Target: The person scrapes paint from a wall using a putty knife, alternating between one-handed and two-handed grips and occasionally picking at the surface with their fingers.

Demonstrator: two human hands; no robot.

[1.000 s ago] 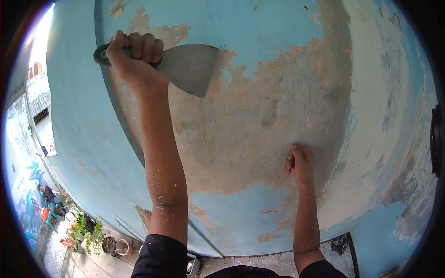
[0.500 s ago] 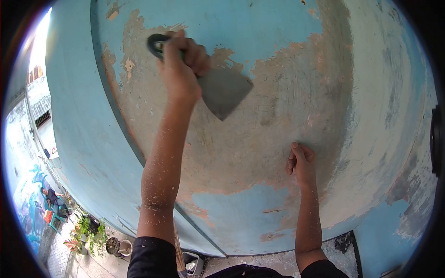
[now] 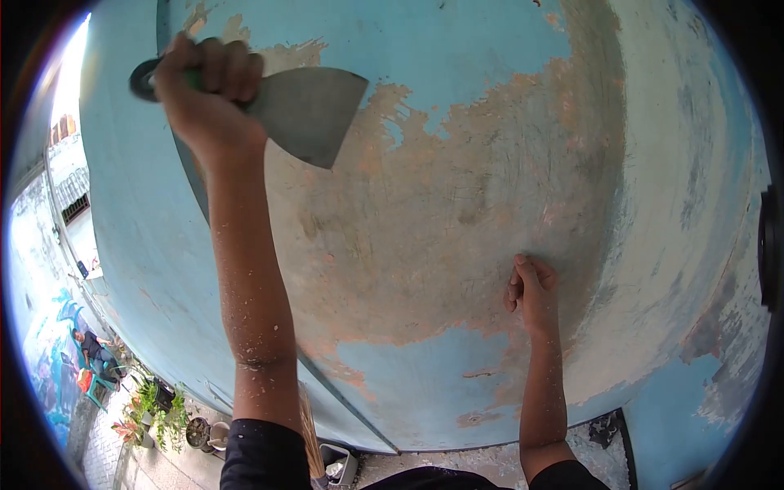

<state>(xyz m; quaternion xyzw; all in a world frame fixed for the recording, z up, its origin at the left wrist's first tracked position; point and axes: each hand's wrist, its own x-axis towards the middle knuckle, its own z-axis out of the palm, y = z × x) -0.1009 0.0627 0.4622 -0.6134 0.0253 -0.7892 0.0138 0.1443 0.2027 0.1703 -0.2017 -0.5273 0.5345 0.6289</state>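
Observation:
My left hand (image 3: 208, 98) is closed round the dark handle of a wide scraper (image 3: 310, 113) at the upper left of the view. The scraper's grey metal blade points right, over the patchy wall (image 3: 441, 220), where blue paint borders a bare grey-brown area. Whether the blade touches the wall is hard to tell. Lower right of the middle, my right hand (image 3: 535, 286) is held near the bare area with its fingers curled and pressed together. Anything between those fingers is too small or hidden to make out. Pale specks dot both forearms.
At the far left a person (image 3: 96, 355) sits on a chair near a painted wall. Potted plants (image 3: 167, 416) stand on the paving at the lower left. A grey bin (image 3: 349, 467) and a bundle of thin sticks (image 3: 310, 433) are at the wall's foot.
My left hand has moved left and slightly up with the scraper, and the blade has turned to point more to the right. My right hand is almost unmoved.

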